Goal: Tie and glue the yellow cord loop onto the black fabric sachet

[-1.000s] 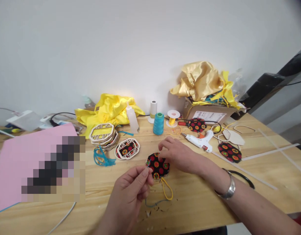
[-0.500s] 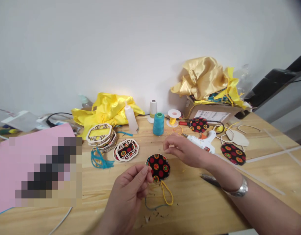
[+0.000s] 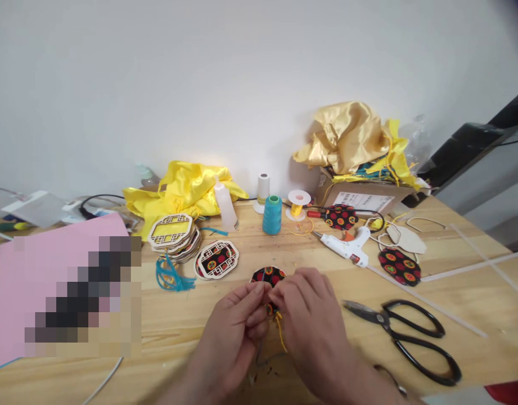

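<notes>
A black round piece with red and orange flower print (image 3: 267, 274) shows between and behind my hands, partly covered by them. My left hand (image 3: 242, 315) has its thumb and fingers pinched at the piece's near left edge. Beside it, my right hand (image 3: 311, 320) is closed, its fingertips meeting those of the left. What each fingertip holds is hidden or too small to name. A yellow cord (image 3: 280, 332) hangs down from the piece between the hands, and a thin blue thread (image 3: 273, 357) lies on the wood below.
Black-handled scissors (image 3: 381, 318) lie right of my hands. Behind are a white glue gun (image 3: 345, 247), a blue thread cone (image 3: 273, 215), a squeeze bottle (image 3: 225, 205), stacked wooden frames (image 3: 172, 230) and a cloth-topped box (image 3: 362, 199). A pink sheet (image 3: 73, 242) lies left.
My right hand has come down and left from above the printed piece to meet my left hand, now covering much of the piece. The scissors are uncovered.
</notes>
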`<state>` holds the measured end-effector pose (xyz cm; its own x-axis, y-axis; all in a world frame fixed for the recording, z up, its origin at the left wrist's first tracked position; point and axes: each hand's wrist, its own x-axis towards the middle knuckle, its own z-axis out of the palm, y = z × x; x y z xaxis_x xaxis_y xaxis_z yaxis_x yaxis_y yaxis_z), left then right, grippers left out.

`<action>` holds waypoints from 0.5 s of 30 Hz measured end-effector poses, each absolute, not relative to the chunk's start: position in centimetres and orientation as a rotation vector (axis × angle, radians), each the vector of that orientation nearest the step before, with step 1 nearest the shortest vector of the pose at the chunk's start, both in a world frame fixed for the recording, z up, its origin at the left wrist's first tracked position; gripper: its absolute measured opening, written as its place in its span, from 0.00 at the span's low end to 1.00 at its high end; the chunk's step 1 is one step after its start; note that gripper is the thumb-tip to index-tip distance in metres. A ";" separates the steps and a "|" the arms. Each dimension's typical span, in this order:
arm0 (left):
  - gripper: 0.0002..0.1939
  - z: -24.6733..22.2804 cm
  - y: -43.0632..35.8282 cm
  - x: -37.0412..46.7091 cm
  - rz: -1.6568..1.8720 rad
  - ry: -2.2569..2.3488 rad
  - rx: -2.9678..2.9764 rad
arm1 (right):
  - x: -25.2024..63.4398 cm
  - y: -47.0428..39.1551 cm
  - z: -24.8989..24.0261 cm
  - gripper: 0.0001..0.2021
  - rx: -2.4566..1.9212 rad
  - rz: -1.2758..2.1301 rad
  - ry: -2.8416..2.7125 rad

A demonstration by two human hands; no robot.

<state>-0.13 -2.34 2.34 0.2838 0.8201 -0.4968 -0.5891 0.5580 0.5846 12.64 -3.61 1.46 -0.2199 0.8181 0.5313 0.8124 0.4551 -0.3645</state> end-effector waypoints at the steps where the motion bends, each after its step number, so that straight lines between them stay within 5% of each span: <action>1: 0.05 2.3 -2.4 -0.2 0.970 0.856 0.303 | 12.5 -4.1 0.8 0.07 -1.339 -0.033 -2.043; 15: 0.06 2.0 -2.6 -0.5 1.036 0.922 0.370 | 12.2 -5.5 -1.5 0.07 -1.302 -0.084 -2.089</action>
